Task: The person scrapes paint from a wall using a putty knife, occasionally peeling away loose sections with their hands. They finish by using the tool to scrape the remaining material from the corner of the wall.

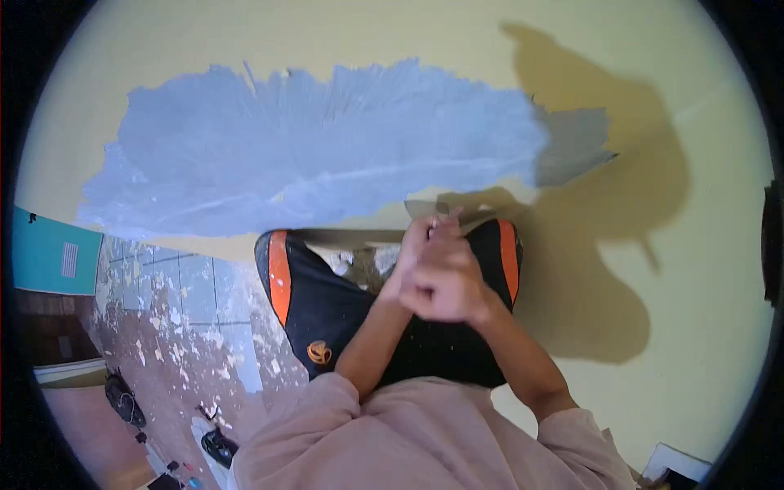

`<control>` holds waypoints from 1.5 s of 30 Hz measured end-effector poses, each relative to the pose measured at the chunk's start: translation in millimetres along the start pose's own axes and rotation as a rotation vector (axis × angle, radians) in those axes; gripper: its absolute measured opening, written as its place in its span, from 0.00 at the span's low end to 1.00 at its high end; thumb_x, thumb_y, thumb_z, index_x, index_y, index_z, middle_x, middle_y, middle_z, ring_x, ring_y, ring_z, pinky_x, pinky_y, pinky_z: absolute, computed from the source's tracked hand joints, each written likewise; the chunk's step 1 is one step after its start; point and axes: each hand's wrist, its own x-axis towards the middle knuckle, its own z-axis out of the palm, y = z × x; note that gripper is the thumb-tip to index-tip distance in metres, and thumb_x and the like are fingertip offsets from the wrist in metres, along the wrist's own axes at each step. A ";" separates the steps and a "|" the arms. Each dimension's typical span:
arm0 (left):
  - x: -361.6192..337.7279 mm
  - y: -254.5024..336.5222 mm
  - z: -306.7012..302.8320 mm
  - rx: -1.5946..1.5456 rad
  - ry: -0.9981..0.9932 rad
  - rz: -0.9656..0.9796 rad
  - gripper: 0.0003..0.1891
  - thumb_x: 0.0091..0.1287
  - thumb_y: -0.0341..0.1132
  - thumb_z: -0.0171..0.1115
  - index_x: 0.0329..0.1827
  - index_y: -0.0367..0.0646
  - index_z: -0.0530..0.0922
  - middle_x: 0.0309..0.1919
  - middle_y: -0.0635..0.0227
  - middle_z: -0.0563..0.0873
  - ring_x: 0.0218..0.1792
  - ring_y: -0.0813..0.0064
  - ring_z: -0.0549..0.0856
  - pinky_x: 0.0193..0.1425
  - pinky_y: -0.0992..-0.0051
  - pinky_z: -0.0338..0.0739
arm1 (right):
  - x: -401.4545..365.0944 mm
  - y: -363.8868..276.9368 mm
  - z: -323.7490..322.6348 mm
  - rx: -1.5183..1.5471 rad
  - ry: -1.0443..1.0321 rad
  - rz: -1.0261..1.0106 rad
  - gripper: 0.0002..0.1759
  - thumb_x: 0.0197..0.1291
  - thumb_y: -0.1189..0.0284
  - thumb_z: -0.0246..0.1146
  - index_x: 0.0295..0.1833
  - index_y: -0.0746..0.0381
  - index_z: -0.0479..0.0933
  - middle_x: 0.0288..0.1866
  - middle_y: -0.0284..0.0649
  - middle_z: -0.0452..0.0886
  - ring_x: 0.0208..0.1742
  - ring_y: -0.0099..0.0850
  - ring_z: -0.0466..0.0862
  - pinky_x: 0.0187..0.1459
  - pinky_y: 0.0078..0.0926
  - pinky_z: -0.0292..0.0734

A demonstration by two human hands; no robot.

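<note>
My right hand (pixel 445 286) is closed in a fist, a little blurred, and covers part of my left hand (pixel 420 237). The left fingers are also closed, near the lower edge of the bare patch. Both hands are together between my knees, in front of a pale yellow wall (pixel 327 33). A wide blue-grey patch (pixel 327 139) with ragged edges shows where the yellow layer is gone. Just beyond my fingertips is a small, flat grey shape (pixel 421 207). I cannot tell what, if anything, the hands grip.
Black trousers (pixel 343 302) with orange stripes cover my bent legs. Pale flakes litter the floor (pixel 180 351) at left. A turquoise panel (pixel 57 253) stands at far left, with a black object (pixel 219 447) lower down. My shadow (pixel 604 204) falls on the wall at right.
</note>
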 end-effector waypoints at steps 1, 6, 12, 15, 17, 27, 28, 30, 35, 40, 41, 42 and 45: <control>20.6 19.4 -24.2 -0.098 -0.410 -0.334 0.10 0.56 0.26 0.45 0.41 0.36 0.69 0.18 0.76 0.66 0.17 0.87 0.64 0.19 0.87 0.60 | 0.8 -7.2 -1.9 0.068 0.018 -0.026 0.16 0.29 0.79 0.63 0.10 0.58 0.60 0.10 0.34 0.60 0.12 0.33 0.65 0.20 0.27 0.63; 15.3 12.8 -15.1 -0.181 -0.312 -0.256 0.19 0.55 0.26 0.46 0.52 0.33 0.66 0.20 0.76 0.66 0.18 0.87 0.63 0.18 0.86 0.61 | -0.8 -8.2 -4.2 0.040 -0.043 0.018 0.14 0.31 0.79 0.63 0.11 0.58 0.63 0.10 0.34 0.61 0.13 0.32 0.67 0.22 0.25 0.67; 23.3 11.0 -17.9 -0.234 -0.241 -0.325 0.24 0.55 0.26 0.46 0.58 0.39 0.64 0.24 0.75 0.67 0.17 0.87 0.63 0.17 0.86 0.60 | 1.9 -7.6 -4.8 0.042 -0.029 0.010 0.12 0.30 0.79 0.63 0.11 0.58 0.65 0.10 0.33 0.62 0.13 0.31 0.67 0.20 0.25 0.65; 29.2 13.0 -20.1 -0.218 -0.440 -0.383 0.23 0.56 0.27 0.46 0.57 0.38 0.64 0.23 0.75 0.67 0.17 0.87 0.63 0.17 0.87 0.60 | 3.0 -11.2 -14.1 0.020 -0.072 0.044 0.11 0.30 0.76 0.64 0.11 0.57 0.67 0.12 0.34 0.67 0.15 0.31 0.71 0.25 0.27 0.68; 20.0 10.6 -18.0 -0.133 -0.473 -0.328 0.23 0.56 0.26 0.47 0.58 0.38 0.64 0.23 0.74 0.67 0.18 0.86 0.63 0.17 0.86 0.60 | 2.6 -9.6 -12.5 -0.011 -0.101 0.035 0.11 0.30 0.74 0.66 0.11 0.57 0.68 0.12 0.35 0.72 0.18 0.32 0.75 0.30 0.30 0.71; 9.3 13.7 -6.0 -0.182 -0.401 -0.286 0.24 0.56 0.25 0.48 0.59 0.32 0.61 0.24 0.73 0.67 0.19 0.85 0.65 0.22 0.86 0.65 | 7.9 -10.8 -8.2 0.051 0.019 0.040 0.13 0.29 0.80 0.63 0.11 0.60 0.63 0.10 0.35 0.63 0.13 0.32 0.68 0.20 0.25 0.64; 4.1 11.7 -6.9 -0.112 -0.529 -0.276 0.25 0.57 0.25 0.48 0.61 0.29 0.60 0.23 0.73 0.66 0.19 0.85 0.65 0.24 0.86 0.67 | 8.3 -19.5 -13.4 0.052 -0.002 0.028 0.12 0.29 0.80 0.63 0.11 0.60 0.64 0.10 0.36 0.64 0.13 0.32 0.69 0.20 0.26 0.64; 7.8 7.8 -9.9 -0.130 -0.480 -0.273 0.25 0.57 0.25 0.49 0.60 0.30 0.61 0.23 0.74 0.66 0.19 0.85 0.65 0.24 0.86 0.67 | 3.9 -11.9 -12.4 0.075 -0.013 0.026 0.13 0.28 0.79 0.64 0.11 0.60 0.65 0.11 0.36 0.64 0.14 0.32 0.70 0.21 0.24 0.66; 9.3 11.1 -7.2 -0.045 -0.436 -0.250 0.25 0.55 0.26 0.48 0.58 0.34 0.63 0.25 0.73 0.68 0.20 0.87 0.65 0.21 0.88 0.62 | 6.0 -16.0 -12.7 0.049 -0.013 0.025 0.14 0.28 0.80 0.63 0.10 0.59 0.63 0.10 0.35 0.63 0.13 0.32 0.67 0.21 0.25 0.65; 27.9 11.8 -25.4 -0.235 -0.556 -0.457 0.24 0.55 0.26 0.49 0.58 0.34 0.64 0.25 0.73 0.69 0.19 0.87 0.65 0.21 0.89 0.61 | 4.8 -6.6 -7.7 0.039 -0.004 0.059 0.13 0.27 0.80 0.61 0.10 0.59 0.61 0.10 0.33 0.61 0.12 0.31 0.65 0.21 0.24 0.64; 16.7 11.7 -14.8 -0.137 -0.543 -0.378 0.23 0.57 0.27 0.49 0.58 0.34 0.64 0.26 0.73 0.69 0.19 0.86 0.64 0.21 0.88 0.61 | 6.7 -14.9 -11.9 0.047 -0.003 0.032 0.13 0.27 0.80 0.61 0.10 0.59 0.61 0.10 0.33 0.61 0.12 0.31 0.65 0.21 0.25 0.63; 23.5 12.3 -16.5 -0.139 -0.543 -0.379 0.23 0.57 0.27 0.49 0.58 0.34 0.64 0.26 0.73 0.69 0.19 0.86 0.64 0.21 0.88 0.61 | 7.9 -19.2 -14.7 0.057 -0.003 0.002 0.13 0.27 0.80 0.61 0.10 0.59 0.61 0.10 0.33 0.61 0.12 0.32 0.65 0.21 0.25 0.63; 21.0 2.5 -12.6 -0.187 -0.250 -0.280 0.21 0.57 0.27 0.50 0.56 0.35 0.65 0.22 0.75 0.68 0.18 0.86 0.65 0.20 0.87 0.61 | -3.3 -5.5 -10.4 0.037 -0.029 0.053 0.13 0.27 0.79 0.62 0.10 0.59 0.63 0.10 0.33 0.62 0.13 0.33 0.67 0.21 0.27 0.63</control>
